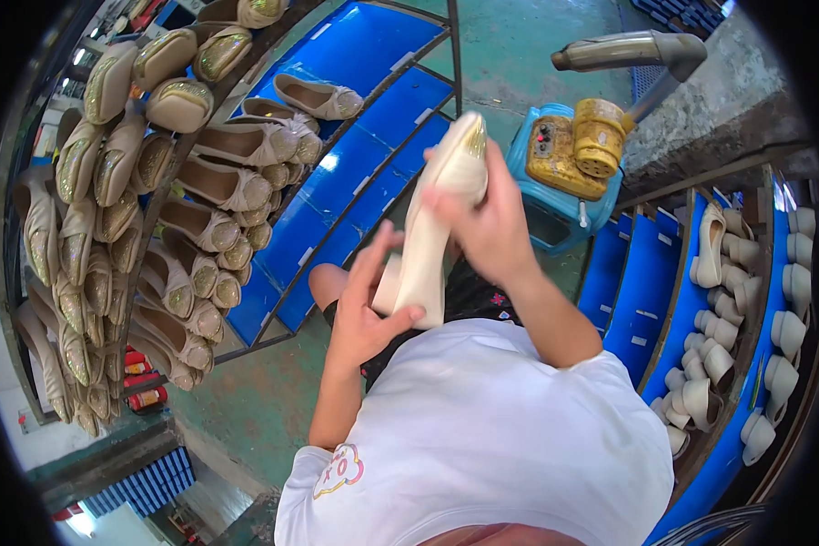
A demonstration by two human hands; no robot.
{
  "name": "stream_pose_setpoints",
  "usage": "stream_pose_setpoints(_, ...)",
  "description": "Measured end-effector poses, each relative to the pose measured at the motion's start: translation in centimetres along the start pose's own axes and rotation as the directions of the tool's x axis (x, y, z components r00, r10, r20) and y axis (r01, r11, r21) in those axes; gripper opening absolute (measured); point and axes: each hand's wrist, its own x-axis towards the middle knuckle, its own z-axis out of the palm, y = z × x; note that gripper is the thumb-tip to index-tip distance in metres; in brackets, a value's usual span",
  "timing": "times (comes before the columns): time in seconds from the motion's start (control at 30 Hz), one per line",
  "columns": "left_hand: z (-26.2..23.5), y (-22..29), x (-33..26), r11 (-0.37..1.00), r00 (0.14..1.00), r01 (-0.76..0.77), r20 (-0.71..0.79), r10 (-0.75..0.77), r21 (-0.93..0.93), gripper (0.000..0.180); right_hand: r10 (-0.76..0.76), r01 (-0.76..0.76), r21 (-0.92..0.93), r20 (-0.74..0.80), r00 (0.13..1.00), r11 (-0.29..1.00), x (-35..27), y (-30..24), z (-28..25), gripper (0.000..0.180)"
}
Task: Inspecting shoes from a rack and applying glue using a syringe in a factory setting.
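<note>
Held up in front of my body is a cream shoe (425, 238) with a pointed toe and a shiny gold patch at its tip. The toe points up and away, and the heel end is lowest. My left hand (362, 314) is closed round the heel end, its thumb lying along the side. Higher up, my right hand (491, 223) grips the front part near the toe, slightly blurred. Its fingers partly hide the upper.
A rack on the left carries rows of beige glittery shoes (214, 227) over blue shelves (355, 109). Ahead right, a yellow machine with a bent metal pipe (569, 150) sits on a blue plastic stool (555, 218). Another rack at right holds cream shoes (714, 246).
</note>
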Motion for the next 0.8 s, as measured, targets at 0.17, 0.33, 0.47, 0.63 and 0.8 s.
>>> stream_pose_setpoints(0.17,-0.3,-1.4,-0.9,0.984,0.991,0.115,-0.089,-0.104,0.134,0.083,0.262,-0.243,0.104,-0.272,0.926,0.964,11.0,10.7,-10.3,0.047)
stream_pose_setpoints(0.33,-0.1,-2.3,-2.4,0.980,0.982,0.180,-0.071,-0.175,0.083,0.069,0.281,-0.274,0.068,-0.328,0.902,0.959,15.7,13.4,-16.6,0.051)
stream_pose_setpoints(0.47,0.2,-2.9,-2.9,0.976,0.976,0.209,-0.072,-0.204,0.055,0.065,0.295,-0.266,0.131,-0.345,0.891,0.955,16.8,14.0,-17.7,0.053)
stream_pose_setpoints(0.63,0.0,-3.4,-2.6,0.974,0.974,0.208,-0.074,-0.215,-0.086,0.069,0.256,-0.226,0.143,-0.244,0.935,0.964,14.7,12.2,-14.4,0.054)
stream_pose_setpoints(0.8,0.4,-3.8,-0.3,0.947,0.988,0.004,-0.144,-0.053,-0.321,0.090,0.109,-0.106,0.064,-0.042,0.993,0.992,4.8,6.5,-3.2,0.055)
